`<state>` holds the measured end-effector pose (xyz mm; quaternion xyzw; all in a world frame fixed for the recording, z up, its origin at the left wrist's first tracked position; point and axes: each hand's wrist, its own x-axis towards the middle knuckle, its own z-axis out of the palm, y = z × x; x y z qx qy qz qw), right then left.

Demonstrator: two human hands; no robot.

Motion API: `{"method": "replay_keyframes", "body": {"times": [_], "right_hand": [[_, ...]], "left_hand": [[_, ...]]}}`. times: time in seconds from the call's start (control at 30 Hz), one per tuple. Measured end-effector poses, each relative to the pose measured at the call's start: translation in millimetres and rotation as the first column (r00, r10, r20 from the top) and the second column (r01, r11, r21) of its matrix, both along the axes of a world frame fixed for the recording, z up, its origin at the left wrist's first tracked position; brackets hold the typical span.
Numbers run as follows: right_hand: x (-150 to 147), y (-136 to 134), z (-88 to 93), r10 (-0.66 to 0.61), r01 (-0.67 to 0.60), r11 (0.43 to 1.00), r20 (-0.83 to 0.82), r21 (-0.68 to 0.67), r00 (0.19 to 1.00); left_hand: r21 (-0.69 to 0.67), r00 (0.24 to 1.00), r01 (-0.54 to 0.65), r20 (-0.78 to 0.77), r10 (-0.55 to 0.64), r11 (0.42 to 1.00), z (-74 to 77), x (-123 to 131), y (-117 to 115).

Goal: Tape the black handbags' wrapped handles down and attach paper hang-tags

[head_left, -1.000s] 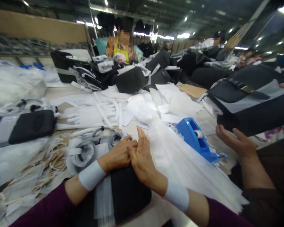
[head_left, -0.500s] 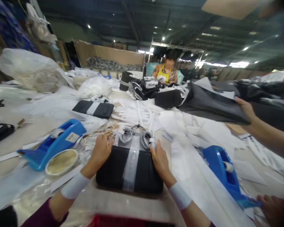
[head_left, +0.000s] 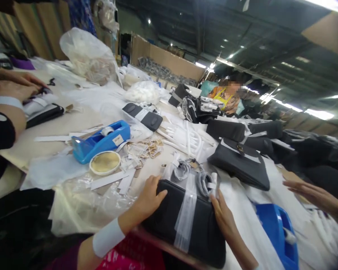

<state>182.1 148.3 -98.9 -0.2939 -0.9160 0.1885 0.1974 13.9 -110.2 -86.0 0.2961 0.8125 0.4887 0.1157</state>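
A black handbag (head_left: 165,208) lies in front of me, with a strip of clear wrap (head_left: 186,213) round its middle. Two wrapped grey handle coils (head_left: 204,183) stick out past its far edge. My left hand (head_left: 149,197) grips its upper left corner, thumb on the front and fingertips partly hidden at the edge. At the right side, my right hand (head_left: 223,212) holds the edge close to one coil, its fingers partly behind the bag. Pale cuffs circle both my wrists.
Left of the bag are a blue tape dispenser (head_left: 101,140), a round tub (head_left: 104,162) and tangled tags (head_left: 146,148). Another dispenser (head_left: 278,236) stands right. A flap bag (head_left: 239,161) lies beyond, near a co-worker's hand (head_left: 315,193). Other hands (head_left: 17,88) work at far left.
My view has swung left and tilted. The handbag has turned and come nearer the table's front edge. The co-worker's hand at right has let go of the flap bag, which now lies down.
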Motion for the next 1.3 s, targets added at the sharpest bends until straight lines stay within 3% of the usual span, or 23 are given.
{"method": "replay_keyframes", "body": {"times": [0.1, 0.17, 0.2, 0.27, 0.33, 0.4, 0.43, 0.5, 0.63, 0.8, 1.03, 1.17, 1.3], "right_hand": [[-7.6, -10.5, 28.4, 0.043, -0.032, 0.970, -0.044, 0.242, 0.998], [-32.5, -29.3, 56.9, 0.210, -0.174, 0.915, -0.062, 0.364, 0.976], [-49.6, -41.5, 71.2, 0.353, -0.314, 0.868, -0.032, 0.385, 0.935], [-88.6, -68.0, 94.4, 0.653, -0.649, 0.697, 0.106, 0.305, 0.750], [-127.2, -91.8, 106.0, 0.822, -0.858, 0.493, 0.247, 0.143, 0.513], [-158.1, -108.5, 104.7, 0.872, -0.940, 0.340, 0.369, 0.017, 0.322], [-169.2, -113.6, 100.4, 0.867, -0.957, 0.289, 0.427, -0.016, 0.255], [-182.4, -118.3, 88.6, 0.827, -0.970, 0.243, 0.527, -0.024, 0.194], [-183.3, -116.0, 72.2, 0.802, -0.963, 0.267, 0.546, 0.037, 0.244], [-179.3, -113.2, 75.0, 0.827, -0.933, 0.356, 0.484, -0.053, 0.288], [-183.8, -112.9, 80.6, 0.826, -0.871, 0.461, 0.442, -0.169, 0.351], [-183.6, -110.5, 79.9, 0.826, -0.864, 0.472, 0.433, -0.177, 0.362], [-182.2, -110.9, 79.2, 0.828, -0.869, 0.463, 0.433, -0.172, 0.356]], "left_hand": [[0.076, 0.987, -0.034, 0.161, 0.022, 0.997, -3.1, 12.0, -17.2], [0.130, 0.964, -0.081, 0.263, 0.045, 0.988, -5.5, 17.8, -31.0], [0.152, 0.949, -0.107, 0.310, 0.056, 0.983, -7.0, 20.9, -37.4], [0.186, 0.917, -0.154, 0.392, 0.071, 0.970, -10.3, 27.6, -47.5], [0.214, 0.883, -0.186, 0.464, 0.068, 0.959, -13.3, 33.9, -52.9], [0.245, 0.841, -0.195, 0.540, 0.033, 0.950, -14.6, 37.9, -53.9], [0.262, 0.818, -0.191, 0.575, 0.006, 0.946, -14.5, 38.7, -53.3], [0.301, 0.776, -0.182, 0.629, -0.052, 0.936, -13.3, 38.9, -51.0], [0.312, 0.757, -0.148, 0.646, -0.095, 0.939, -11.3, 41.8, -46.6], [0.134, 0.833, -0.086, 0.553, -0.002, 0.987, -15.7, 57.1, -45.4], [0.314, 0.834, -0.092, 0.543, -0.099, 0.945, -9.1, 44.7, -40.7], [0.300, 0.918, -0.024, 0.385, -0.098, 0.954, -5.0, 38.7, -37.6], [0.268, 0.935, 0.001, 0.343, -0.096, 0.963, -10.6, 41.4, -36.4]]}}
